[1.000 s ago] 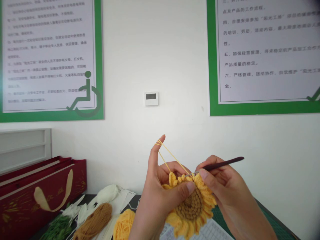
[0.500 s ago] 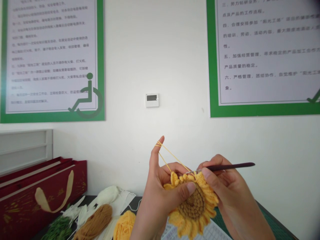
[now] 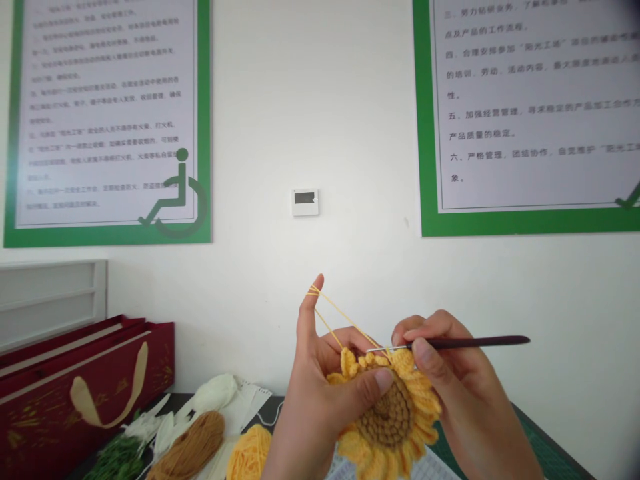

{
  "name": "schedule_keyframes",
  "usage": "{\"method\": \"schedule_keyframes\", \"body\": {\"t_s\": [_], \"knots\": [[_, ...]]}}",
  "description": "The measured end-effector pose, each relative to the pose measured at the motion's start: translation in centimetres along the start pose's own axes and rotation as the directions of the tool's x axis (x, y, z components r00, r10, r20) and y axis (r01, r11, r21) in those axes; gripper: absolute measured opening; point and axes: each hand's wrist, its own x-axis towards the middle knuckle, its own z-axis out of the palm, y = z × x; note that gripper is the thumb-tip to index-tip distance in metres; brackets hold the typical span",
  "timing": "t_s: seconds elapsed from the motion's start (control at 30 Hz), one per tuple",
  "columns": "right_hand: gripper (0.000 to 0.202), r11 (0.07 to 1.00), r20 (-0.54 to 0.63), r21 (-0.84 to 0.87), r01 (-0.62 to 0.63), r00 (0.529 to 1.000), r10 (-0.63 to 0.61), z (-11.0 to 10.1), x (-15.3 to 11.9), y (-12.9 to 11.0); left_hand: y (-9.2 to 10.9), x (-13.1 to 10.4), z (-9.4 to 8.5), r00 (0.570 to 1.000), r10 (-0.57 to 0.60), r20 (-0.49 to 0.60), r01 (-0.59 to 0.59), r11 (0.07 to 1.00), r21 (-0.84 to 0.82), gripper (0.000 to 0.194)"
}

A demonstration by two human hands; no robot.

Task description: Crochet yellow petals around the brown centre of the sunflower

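Head view: hook (image 3: 480,342) has swung from up-tilted to near level since the earlier frames, handle end now further right. Right hand (image 3: 463,377) went slightly right with it; crocheted flower (image 3: 386,423) slightly right too.

Flower: round, brown centre in raised ring stitches, soft yellow ruffled petals around it. Small bumps along the top stretch, between a petal by the left hand (image 3: 320,390) and the ones by the hook. Hook has a thin metal shaft, smooth dark handle.

Left hand grips flower from its left side, thumb pressed on the brown centre, index finger raised. Yellow strand (image 3: 347,318) wraps that finger, runs taut down to the flower's top edge. Right hand pinches hook between thumb and fingers, just beside the upper right petals; metal end lies across the top edge. Flower is held up, lower petals in front of a gridded paper (image 3: 433,467).

Table surface (image 3: 176,401): green mat (image 3: 540,437) along the right edge. Left part has fluffy green yarn (image 3: 117,460), oblong brown yarn (image 3: 193,445), white yarn (image 3: 216,393) near the far edge, yellow yarn ball (image 3: 249,453) just beside the left forearm.

Containers: stiff red paper bags (image 3: 43,417) at the surface's left end, front one with a flat beige ribbon handle (image 3: 80,397). Pale ridged box (image 3: 50,293) behind them. Can't see what's inside any.
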Motion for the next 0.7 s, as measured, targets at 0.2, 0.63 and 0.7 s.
{"method": "schedule_keyframes", "body": {"t_s": [0.2,0.63,0.7], "knots": [[0.009,0.99,-0.057,0.031,0.135,0.989,-0.133,0.2,0.2,1.5,0.0,0.0,0.2,1.0,0.022,-0.001,-0.022,0.999,-0.038,0.129],[0.023,0.953,0.196,0.241,-0.184,0.971,0.138,-0.2,-0.1,0.4,0.0,0.3,-0.8,0.971,0.059,0.23,-0.035,0.993,-0.109,0.141],[0.025,0.961,0.205,0.202,-0.191,0.967,0.15,-0.4,0.0,0.6,0.1,0.4,-1.1,0.964,0.069,0.259,-0.042,0.993,-0.111,0.141]]}}
